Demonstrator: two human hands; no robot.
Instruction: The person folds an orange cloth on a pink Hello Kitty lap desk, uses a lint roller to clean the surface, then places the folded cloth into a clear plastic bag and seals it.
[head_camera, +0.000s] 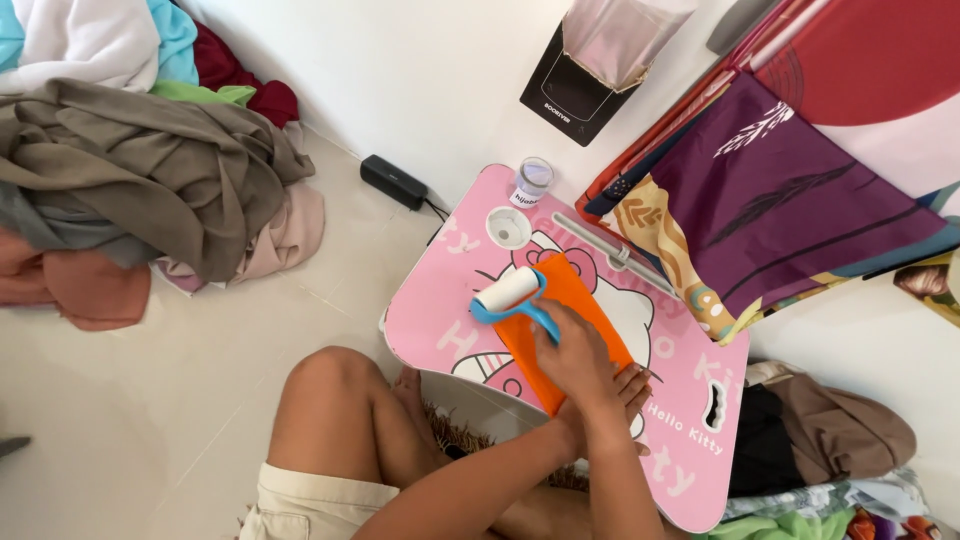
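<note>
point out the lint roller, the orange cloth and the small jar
lint roller (507, 291), head view, on its white roll
orange cloth (577, 289), head view, on the bare upper part
small jar (532, 181), head view, on its clear body

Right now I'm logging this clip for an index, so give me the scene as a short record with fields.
surface: pink lap table on a tiled floor
right hand: grips the blue handle of a lint roller
left hand: flat on the orange cloth, mostly hidden
roller: lying on the cloth's far end
nearby: small jar, white lid, clothes pile
</note>
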